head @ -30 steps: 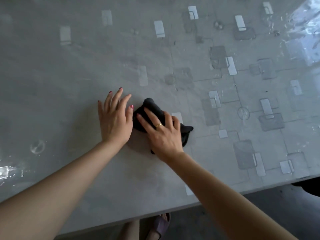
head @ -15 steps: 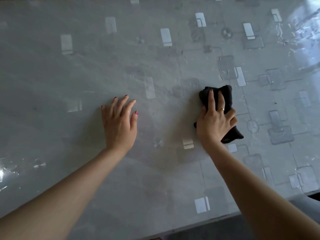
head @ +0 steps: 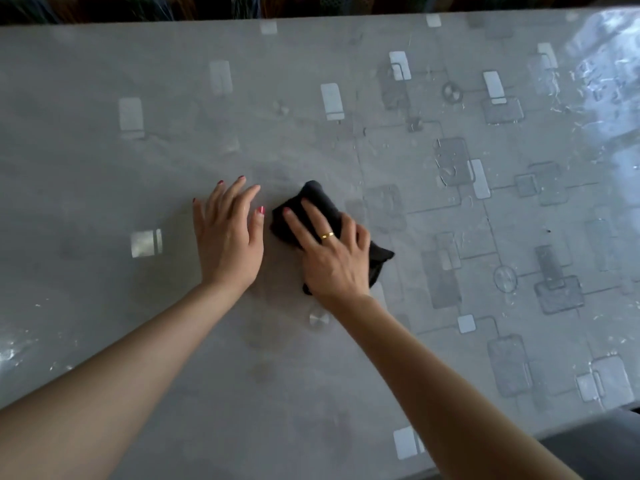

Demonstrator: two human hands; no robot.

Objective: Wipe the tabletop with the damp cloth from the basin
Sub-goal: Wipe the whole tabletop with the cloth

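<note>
A crumpled black cloth (head: 313, 199) lies on the grey patterned tabletop (head: 346, 140) near the middle. My right hand (head: 329, 251) presses down on the cloth with its fingers spread over it; a gold ring shows on one finger. My left hand (head: 230, 237) rests flat on the table just left of the cloth, fingers apart, holding nothing. Its thumb almost touches the cloth's left edge. The basin is not in view.
The tabletop is covered by a glossy clear sheet with wet streaks and glare at the far right (head: 595, 81). The table's far edge (head: 311, 20) runs along the top, its near edge (head: 588, 424) at the lower right.
My right hand has slid the cloth back to the left, from the table's right of centre to just beside my left hand. My left hand has stayed flat in place.
</note>
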